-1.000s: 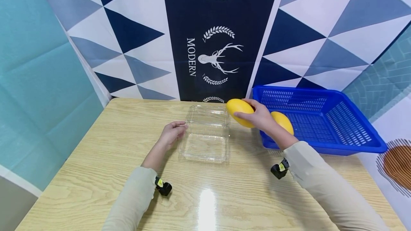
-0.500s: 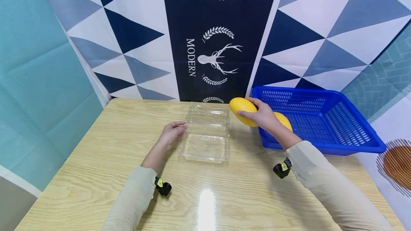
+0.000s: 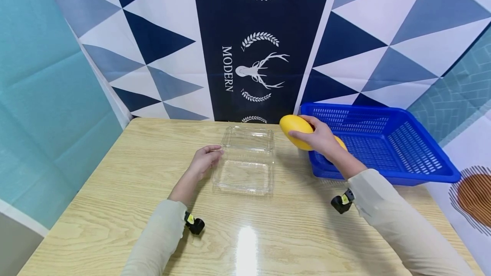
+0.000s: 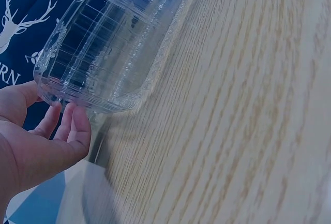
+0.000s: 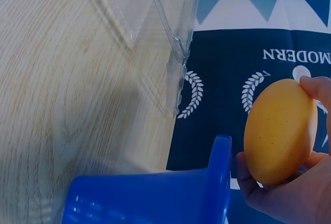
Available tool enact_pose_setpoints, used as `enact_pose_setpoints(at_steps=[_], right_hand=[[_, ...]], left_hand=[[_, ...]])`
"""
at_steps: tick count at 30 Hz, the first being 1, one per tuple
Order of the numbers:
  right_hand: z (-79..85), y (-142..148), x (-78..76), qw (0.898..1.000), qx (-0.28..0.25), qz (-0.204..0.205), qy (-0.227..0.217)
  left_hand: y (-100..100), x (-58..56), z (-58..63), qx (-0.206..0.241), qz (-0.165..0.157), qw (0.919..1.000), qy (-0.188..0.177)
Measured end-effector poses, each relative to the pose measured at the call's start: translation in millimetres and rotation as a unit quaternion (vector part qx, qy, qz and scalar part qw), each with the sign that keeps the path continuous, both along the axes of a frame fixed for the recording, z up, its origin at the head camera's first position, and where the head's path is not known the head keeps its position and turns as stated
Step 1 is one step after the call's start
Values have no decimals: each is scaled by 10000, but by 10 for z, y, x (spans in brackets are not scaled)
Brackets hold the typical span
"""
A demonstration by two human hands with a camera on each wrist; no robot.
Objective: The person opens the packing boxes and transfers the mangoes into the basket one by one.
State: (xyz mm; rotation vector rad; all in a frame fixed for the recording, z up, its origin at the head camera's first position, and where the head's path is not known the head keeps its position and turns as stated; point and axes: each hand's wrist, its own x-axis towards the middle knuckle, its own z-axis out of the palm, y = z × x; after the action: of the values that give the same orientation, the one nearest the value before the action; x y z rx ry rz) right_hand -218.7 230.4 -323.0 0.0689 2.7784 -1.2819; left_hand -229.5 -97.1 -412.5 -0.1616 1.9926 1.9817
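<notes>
A yellow mango [image 3: 296, 132] is held up by my right hand [image 3: 320, 137], thumb on the near side and fingers round the far side. In the right wrist view the mango [image 5: 281, 131] shows small dark specks. The hand is beside the blue basket's left rim. A second mango [image 3: 339, 143] is mostly hidden behind my right hand and wrist. A clear plastic clamshell box [image 3: 243, 175] lies open on the table, its lid toward the wall. My left hand [image 3: 203, 161] pinches the box's left edge, also seen in the left wrist view [image 4: 46, 136].
The blue perforated basket [image 3: 383, 152] stands at the right rear of the wooden table [image 3: 153, 152]. A patterned cloth backdrop [image 3: 261, 20] rises behind the table's back edge. Each wrist wears a small black camera.
My right hand has shifted a little to the right with the mango, toward the basket, covering more of the second mango. The left hand and the box have stayed put.
</notes>
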Motion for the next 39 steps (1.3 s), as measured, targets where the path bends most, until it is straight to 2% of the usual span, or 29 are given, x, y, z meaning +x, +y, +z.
enact_pose_setpoints(at_steps=[6,9,16,24,29,36,39], right_hand=[[-1,43,15,10000,-56,-65,-48],[-2,65,24,9998,-147,-118,-87],[-2,92,37,9992,-336,-185,-91],[-4,156,50,9997,-134,-179,-78],[-6,200,48,9998,14,-152,-96],[9,247,49,9995,108,-234,-176],[17,267,51,9994,156,-255,-193]], left_hand=[[-9,-81,-161,5,82,9999,58],[-2,-95,-202,-31,159,9998,91],[3,-82,-204,-113,215,9996,140],[2,-79,-192,-128,154,9997,134],[-12,-69,-152,-45,44,10000,72],[-1,39,47,-55,-50,9999,68],[5,60,72,-41,-59,9999,84]])
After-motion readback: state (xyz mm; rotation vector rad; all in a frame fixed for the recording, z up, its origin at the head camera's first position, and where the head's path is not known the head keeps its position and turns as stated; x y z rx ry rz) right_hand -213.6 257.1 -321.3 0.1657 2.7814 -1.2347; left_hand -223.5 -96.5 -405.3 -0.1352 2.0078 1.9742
